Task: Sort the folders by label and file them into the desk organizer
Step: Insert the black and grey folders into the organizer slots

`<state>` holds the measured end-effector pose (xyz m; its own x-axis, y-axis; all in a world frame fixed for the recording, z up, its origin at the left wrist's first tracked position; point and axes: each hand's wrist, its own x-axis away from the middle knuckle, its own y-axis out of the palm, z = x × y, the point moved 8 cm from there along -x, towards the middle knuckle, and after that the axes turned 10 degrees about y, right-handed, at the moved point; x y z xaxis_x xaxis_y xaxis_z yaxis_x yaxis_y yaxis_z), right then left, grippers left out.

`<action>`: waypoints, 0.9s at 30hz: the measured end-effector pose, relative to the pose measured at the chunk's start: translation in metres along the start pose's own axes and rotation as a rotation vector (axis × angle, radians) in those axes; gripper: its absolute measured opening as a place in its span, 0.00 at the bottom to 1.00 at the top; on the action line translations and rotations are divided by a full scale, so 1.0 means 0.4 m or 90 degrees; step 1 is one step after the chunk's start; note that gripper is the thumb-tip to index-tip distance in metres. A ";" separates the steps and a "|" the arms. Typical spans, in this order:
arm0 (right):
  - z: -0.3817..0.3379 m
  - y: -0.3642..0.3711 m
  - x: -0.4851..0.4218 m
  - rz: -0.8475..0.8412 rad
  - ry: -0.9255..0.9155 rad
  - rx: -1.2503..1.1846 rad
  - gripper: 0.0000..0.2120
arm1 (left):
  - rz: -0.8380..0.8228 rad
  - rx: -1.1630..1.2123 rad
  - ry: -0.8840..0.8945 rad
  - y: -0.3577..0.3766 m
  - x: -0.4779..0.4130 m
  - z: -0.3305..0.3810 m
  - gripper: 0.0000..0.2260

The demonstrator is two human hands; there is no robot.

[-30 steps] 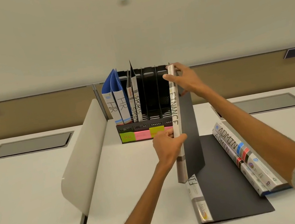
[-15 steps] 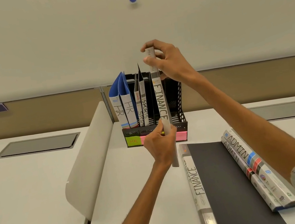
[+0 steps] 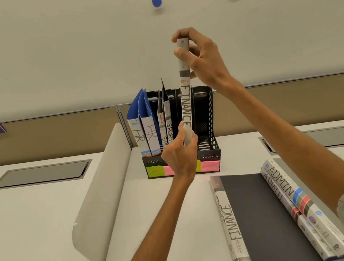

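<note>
Head view. FINANCE folder (image 3: 187,105) is in the air, in front of the desk organizer (image 3: 209,128), which stands at 12 o'clock on the tabletop (image 3: 157,212). The folder's long axis is near vertical, top tipped slightly toward 1 o'clock. Its spine faces the camera and the lettering reads downward.

Right hand (image 3: 199,57) pinches the top end between curled fingers and thumb. Left hand (image 3: 179,154) grips the bottom end.

HR folders (image 3: 145,128) and SPORTS folders (image 3: 165,117) fill the organizer's 9 o'clock slots.

Judgement: the step is lowering into a free slot at 3 o'clock of SPORTS. Keep the spine plumb and seat the bottom edge between the dividers. The left hand should guide, then let go before the rim.
</note>
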<state>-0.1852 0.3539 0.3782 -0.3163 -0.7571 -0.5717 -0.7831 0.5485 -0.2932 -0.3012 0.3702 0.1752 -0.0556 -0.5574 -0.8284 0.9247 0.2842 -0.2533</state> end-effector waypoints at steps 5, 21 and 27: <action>0.129 0.042 0.022 -0.022 0.043 0.011 0.10 | -0.090 0.019 -0.068 0.074 0.063 -0.093 0.24; 0.290 0.081 -0.166 0.010 0.045 0.117 0.11 | -0.647 -0.004 -0.137 0.273 0.199 -0.350 0.28; 0.360 0.101 -0.246 -0.012 0.082 0.137 0.10 | -0.581 -0.008 -0.259 0.287 0.205 -0.415 0.34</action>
<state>-0.1084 0.5018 0.3122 -0.3798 -0.7993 -0.4658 -0.6615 0.5866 -0.4672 -0.2620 0.4869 -0.0047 -0.6070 -0.7905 -0.0813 0.5882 -0.3782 -0.7148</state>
